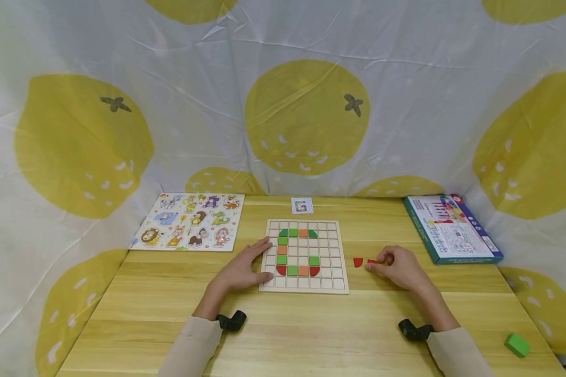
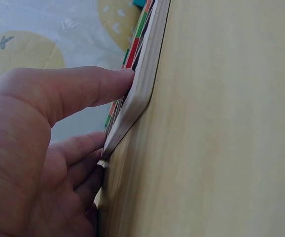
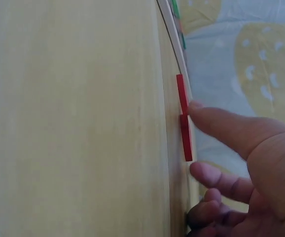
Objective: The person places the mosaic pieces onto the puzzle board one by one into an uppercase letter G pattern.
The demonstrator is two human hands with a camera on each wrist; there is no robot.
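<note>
A wooden grid board (image 1: 327, 285) lies on the table, with green, orange and red pieces set in a C-like outline. My left hand (image 1: 240, 267) rests at the board's left side, thumb on its lower left corner and fingers along the edge; in the left wrist view the thumb (image 2: 98, 86) presses the rim. Right of the board lie a red quarter-round piece (image 1: 357, 262) and a second red piece (image 1: 372, 261). Over the second one is my right hand (image 1: 401, 267). In the right wrist view its thumb and index finger are spread about that red piece (image 3: 187, 140), fingertips close to it.
Behind the board lies a small pattern card (image 1: 302, 205). An animal picture puzzle (image 1: 188, 222) is at the back left, a flat game box (image 1: 453, 228) at the back right. A green block (image 1: 517, 345) sits near the front right edge. A lemon-print cloth (image 1: 306, 115) hangs behind.
</note>
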